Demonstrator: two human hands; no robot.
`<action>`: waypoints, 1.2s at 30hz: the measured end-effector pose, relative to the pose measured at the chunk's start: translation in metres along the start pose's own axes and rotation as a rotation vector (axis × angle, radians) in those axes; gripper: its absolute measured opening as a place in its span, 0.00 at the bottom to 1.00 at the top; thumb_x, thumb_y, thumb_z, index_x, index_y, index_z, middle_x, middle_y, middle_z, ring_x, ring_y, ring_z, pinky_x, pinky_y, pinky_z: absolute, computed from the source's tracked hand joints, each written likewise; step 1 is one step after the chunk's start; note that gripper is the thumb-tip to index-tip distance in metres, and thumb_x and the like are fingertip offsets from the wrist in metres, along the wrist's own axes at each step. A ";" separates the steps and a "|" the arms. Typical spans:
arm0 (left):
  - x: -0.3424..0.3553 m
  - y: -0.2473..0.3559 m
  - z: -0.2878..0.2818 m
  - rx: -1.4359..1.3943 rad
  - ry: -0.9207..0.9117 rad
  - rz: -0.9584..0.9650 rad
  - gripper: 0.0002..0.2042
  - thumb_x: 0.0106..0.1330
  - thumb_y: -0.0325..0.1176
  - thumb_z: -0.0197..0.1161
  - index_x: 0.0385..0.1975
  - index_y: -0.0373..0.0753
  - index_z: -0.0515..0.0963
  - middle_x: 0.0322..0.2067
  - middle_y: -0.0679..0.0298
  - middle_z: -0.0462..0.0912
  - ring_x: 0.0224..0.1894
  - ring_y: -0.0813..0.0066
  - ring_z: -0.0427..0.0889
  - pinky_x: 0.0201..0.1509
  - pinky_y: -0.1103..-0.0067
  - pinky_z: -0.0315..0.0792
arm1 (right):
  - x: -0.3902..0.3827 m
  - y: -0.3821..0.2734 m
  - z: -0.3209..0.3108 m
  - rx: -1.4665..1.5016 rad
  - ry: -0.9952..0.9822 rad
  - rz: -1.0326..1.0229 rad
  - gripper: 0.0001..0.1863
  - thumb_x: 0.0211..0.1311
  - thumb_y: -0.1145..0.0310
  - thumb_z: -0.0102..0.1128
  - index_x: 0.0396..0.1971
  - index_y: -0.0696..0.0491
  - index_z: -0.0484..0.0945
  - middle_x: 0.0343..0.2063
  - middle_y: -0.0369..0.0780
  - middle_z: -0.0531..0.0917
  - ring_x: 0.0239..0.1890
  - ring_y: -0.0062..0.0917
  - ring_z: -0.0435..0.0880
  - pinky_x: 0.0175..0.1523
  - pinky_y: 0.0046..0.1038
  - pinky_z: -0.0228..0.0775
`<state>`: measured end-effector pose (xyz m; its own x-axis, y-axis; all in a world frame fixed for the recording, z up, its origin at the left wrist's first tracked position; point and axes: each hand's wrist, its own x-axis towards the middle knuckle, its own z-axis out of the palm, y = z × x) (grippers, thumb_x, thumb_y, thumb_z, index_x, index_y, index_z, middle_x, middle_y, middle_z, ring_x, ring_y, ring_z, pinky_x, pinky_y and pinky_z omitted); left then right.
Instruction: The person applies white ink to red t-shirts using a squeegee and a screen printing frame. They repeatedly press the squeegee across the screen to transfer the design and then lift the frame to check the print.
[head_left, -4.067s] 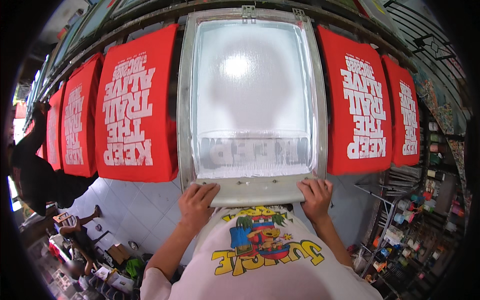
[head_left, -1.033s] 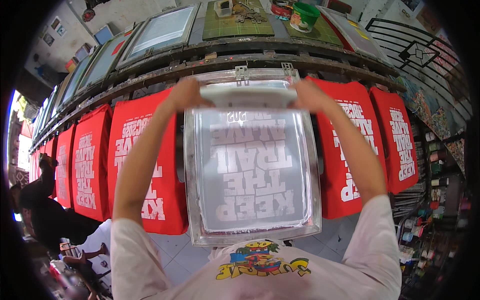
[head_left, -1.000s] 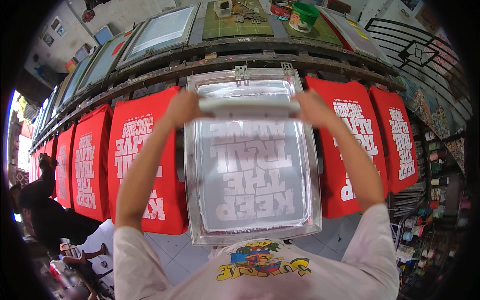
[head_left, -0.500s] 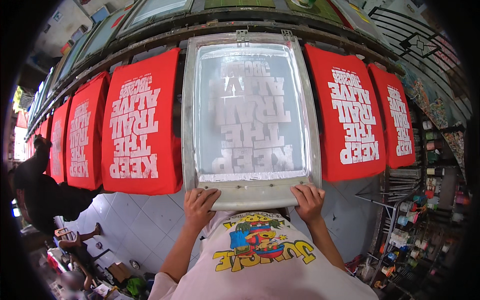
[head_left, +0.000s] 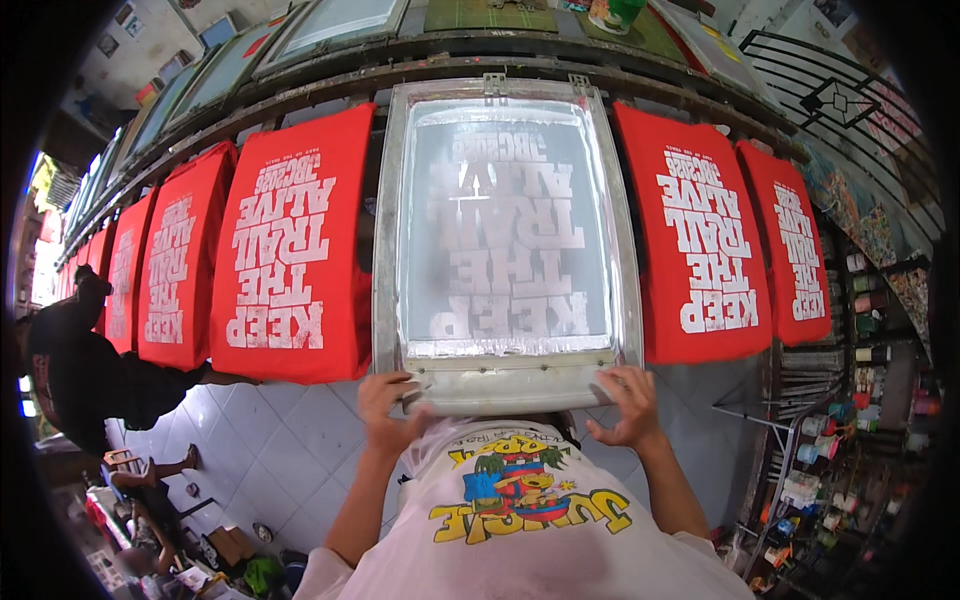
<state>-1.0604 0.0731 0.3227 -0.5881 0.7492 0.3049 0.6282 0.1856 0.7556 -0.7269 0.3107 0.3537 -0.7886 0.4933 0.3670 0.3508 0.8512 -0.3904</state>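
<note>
A screen printing frame (head_left: 505, 384) lies flat before me, with a pale mesh (head_left: 420, 190) showing block lettering and whitish streaks round its edges. My left hand (head_left: 391, 410) rests at the near left corner, fingers at the rim and thumb held away from it. At the near right corner, my right hand (head_left: 630, 408) has its fingertips on the frame and its thumb spread off below the edge. Neither hand is closed round the frame. What lies under the screen is mostly hidden. Red T-shirts with white printing, one left (head_left: 290, 240) and one right (head_left: 700, 230), flank it.
More red shirts (head_left: 175, 250) run along the rack to the left. Other screens (head_left: 335, 35) lie beyond the dark rail. A person in dark clothing (head_left: 95, 360) is at the far left. Shelves of small containers (head_left: 815, 450) stand right, above a tiled floor (head_left: 285, 440).
Both hands have loosened from their grip on the frame's near corners, and the thumbs have come away. The frame sits in the same place; the view has shifted slightly.
</note>
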 end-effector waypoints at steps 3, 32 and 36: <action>-0.005 -0.014 0.000 0.036 0.250 -0.392 0.15 0.68 0.42 0.69 0.37 0.34 0.85 0.36 0.56 0.84 0.39 0.61 0.80 0.43 0.70 0.73 | -0.005 0.012 0.001 -0.081 0.207 0.317 0.27 0.66 0.50 0.61 0.52 0.58 0.82 0.41 0.47 0.84 0.44 0.41 0.82 0.53 0.43 0.71; 0.087 -0.037 0.005 -0.402 0.097 -0.885 0.32 0.72 0.59 0.60 0.25 0.29 0.79 0.20 0.71 0.70 0.26 0.82 0.65 0.30 0.78 0.60 | 0.074 0.080 0.027 0.426 0.137 1.198 0.42 0.77 0.34 0.37 0.31 0.63 0.79 0.25 0.45 0.77 0.33 0.34 0.76 0.44 0.39 0.67; 0.073 -0.040 0.002 -0.322 0.135 -0.837 0.32 0.70 0.59 0.63 0.32 0.24 0.83 0.23 0.66 0.76 0.28 0.80 0.70 0.35 0.78 0.66 | 0.054 0.072 0.034 0.391 0.159 1.169 0.40 0.78 0.37 0.39 0.36 0.64 0.81 0.29 0.46 0.79 0.36 0.34 0.77 0.47 0.39 0.69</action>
<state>-1.1274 0.1211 0.3133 -0.8561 0.3641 -0.3668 -0.1925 0.4340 0.8801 -0.7606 0.3928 0.3168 -0.0247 0.9590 -0.2824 0.6061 -0.2103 -0.7671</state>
